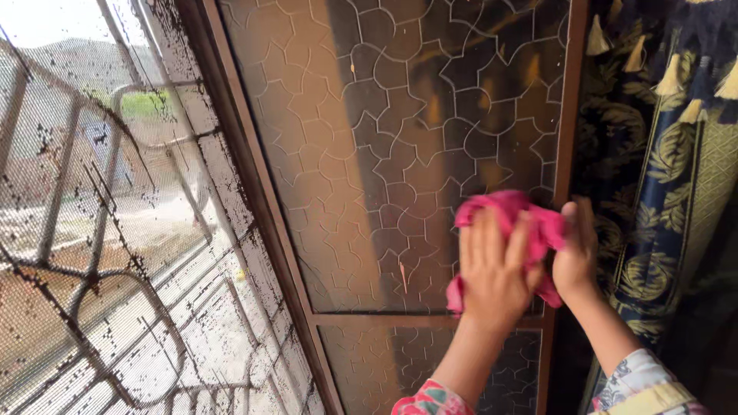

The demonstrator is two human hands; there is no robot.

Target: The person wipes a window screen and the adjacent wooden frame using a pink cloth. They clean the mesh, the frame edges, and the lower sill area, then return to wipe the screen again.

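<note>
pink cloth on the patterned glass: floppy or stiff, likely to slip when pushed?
Likely floppy: the pink cloth bunches and folds under the left hand and right hand. Probably light. On the textured glass pane it should slide readily.

Pink cloth (511, 223), soft, matt, crumpled, pressed under both hands against window pane (400, 154): textured glass, embossed interlocking pattern, amber-brown sheen. Frame (265, 207) around pane: brown, smooth, semi-matt, material unclear. Left of pane, fine mesh screen (115, 253), dusty, speckled with dark grime. Right of pane, woven curtain (661, 154), leaf-patterned fabric, pale tassels.
</note>
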